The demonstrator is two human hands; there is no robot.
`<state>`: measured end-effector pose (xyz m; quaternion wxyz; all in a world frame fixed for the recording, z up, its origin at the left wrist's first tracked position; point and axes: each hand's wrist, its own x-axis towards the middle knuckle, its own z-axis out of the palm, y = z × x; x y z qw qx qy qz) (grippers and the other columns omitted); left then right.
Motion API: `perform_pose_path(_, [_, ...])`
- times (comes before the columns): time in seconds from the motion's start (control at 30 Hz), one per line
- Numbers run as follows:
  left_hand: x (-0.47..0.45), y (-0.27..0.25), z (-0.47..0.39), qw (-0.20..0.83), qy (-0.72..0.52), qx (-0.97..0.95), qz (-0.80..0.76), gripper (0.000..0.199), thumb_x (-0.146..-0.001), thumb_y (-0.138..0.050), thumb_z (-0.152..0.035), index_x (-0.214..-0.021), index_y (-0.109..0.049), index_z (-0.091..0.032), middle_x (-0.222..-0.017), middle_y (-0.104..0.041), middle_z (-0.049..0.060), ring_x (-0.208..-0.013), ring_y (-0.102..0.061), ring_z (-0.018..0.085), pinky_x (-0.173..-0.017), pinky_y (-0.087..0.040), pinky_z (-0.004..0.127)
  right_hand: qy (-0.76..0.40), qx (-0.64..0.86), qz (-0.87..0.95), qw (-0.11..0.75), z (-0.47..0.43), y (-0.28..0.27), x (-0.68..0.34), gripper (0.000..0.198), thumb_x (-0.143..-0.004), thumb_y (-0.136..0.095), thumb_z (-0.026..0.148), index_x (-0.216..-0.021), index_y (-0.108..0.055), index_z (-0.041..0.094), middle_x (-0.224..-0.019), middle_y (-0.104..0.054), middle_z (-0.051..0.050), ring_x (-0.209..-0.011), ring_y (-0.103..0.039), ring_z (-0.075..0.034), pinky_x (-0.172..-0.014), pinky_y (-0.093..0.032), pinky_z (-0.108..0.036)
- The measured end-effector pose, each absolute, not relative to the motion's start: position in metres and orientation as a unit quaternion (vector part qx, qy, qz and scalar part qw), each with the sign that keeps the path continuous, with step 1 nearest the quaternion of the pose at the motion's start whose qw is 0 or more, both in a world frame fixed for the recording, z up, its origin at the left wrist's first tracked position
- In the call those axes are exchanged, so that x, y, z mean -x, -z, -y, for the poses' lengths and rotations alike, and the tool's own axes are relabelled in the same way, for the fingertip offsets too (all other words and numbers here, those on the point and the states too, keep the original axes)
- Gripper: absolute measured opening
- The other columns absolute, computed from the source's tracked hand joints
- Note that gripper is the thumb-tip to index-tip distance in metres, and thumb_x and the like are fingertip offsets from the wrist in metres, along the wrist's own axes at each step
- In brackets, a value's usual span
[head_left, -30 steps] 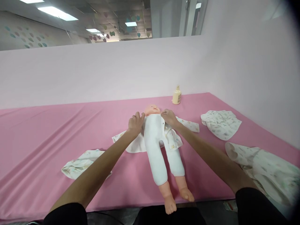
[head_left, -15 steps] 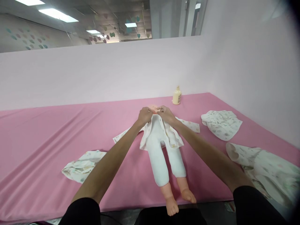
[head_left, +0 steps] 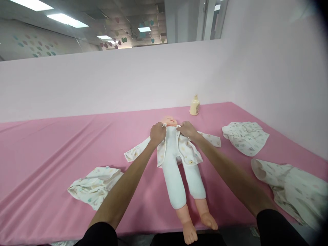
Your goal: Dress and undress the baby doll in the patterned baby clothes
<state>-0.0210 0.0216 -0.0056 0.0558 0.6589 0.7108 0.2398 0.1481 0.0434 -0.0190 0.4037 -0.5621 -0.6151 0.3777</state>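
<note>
A baby doll (head_left: 172, 171) with a white cloth body lies on its back, its feet toward me over the front edge. It wears a small printed jacket (head_left: 189, 151) that hangs open at the front, the sleeves spread out to both sides. My left hand (head_left: 158, 132) is closed on the jacket's left front edge near the neck. On the opposite side, my right hand (head_left: 187, 129) pinches the other front edge by the collar. The doll's chest shows between my hands, and its chin and mouth are visible above them.
The doll lies on a pink-covered table (head_left: 51, 153) against a white wall (head_left: 102, 82). A pump bottle (head_left: 195, 106) stands at the back. Folded printed cloth (head_left: 96, 186) lies at left; crumpled cloth (head_left: 245, 137) and a larger printed cloth (head_left: 294, 188) lie at right.
Both hands have moved down from the doll's chin and apart, drawing the jacket's front edges outward. More of the doll's face and chest now shows. The view has shifted slightly.
</note>
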Motion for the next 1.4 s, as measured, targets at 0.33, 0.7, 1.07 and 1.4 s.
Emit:
perform_pose_path(0.33, [0.013,0.022,-0.035,0.065,-0.326,-0.635,-0.697,0.031,-0.099,-0.043,-0.032,-0.117,-0.065,-0.018,-0.119,-0.07,0.009,-0.113,-0.06,0.026,-0.087,-0.04,0.032,-0.428,0.526,0.562,0.473,-0.046,0.013,-0.145,0.027,-0.075,-0.056,0.014,-0.054,-0.041,0.021,-0.048,-0.039,0.004,-0.047,-0.036,-0.009,-0.047,-0.028,-0.024])
perform_pose_path(0.7, [0.017,0.027,-0.036,0.087,-0.374,-0.673,-0.633,0.032,-0.1,-0.045,-0.037,-0.108,-0.071,-0.019,-0.113,-0.073,0.005,-0.103,-0.063,0.021,-0.085,-0.041,0.028,-0.48,0.504,0.516,0.499,-0.05,0.015,-0.143,0.03,-0.079,-0.061,0.018,-0.055,-0.043,0.019,-0.047,-0.041,0.004,-0.046,-0.037,-0.008,-0.046,-0.03,-0.022])
perform_pose_path(1.07, [0.019,0.024,-0.031,0.088,-0.363,-0.686,-0.625,0.032,-0.099,-0.042,-0.032,-0.076,-0.059,-0.019,-0.078,-0.065,0.003,-0.075,-0.057,0.017,-0.069,-0.035,0.028,-0.486,0.497,0.511,0.506,-0.05,0.017,-0.147,0.026,-0.08,-0.061,0.015,-0.059,-0.046,0.019,-0.049,-0.045,0.003,-0.046,-0.039,-0.008,-0.046,-0.031,-0.022])
perform_pose_path(1.4, [0.038,0.015,-0.035,0.186,-0.329,-0.724,-0.577,0.032,-0.094,-0.048,-0.034,-0.067,-0.047,-0.019,-0.067,-0.055,0.0,-0.065,-0.049,0.014,-0.062,-0.035,0.026,-0.499,0.475,0.525,0.5,-0.052,0.02,-0.147,0.028,-0.08,-0.061,0.016,-0.056,-0.047,0.018,-0.047,-0.046,0.002,-0.046,-0.04,-0.008,-0.046,-0.031,-0.022])
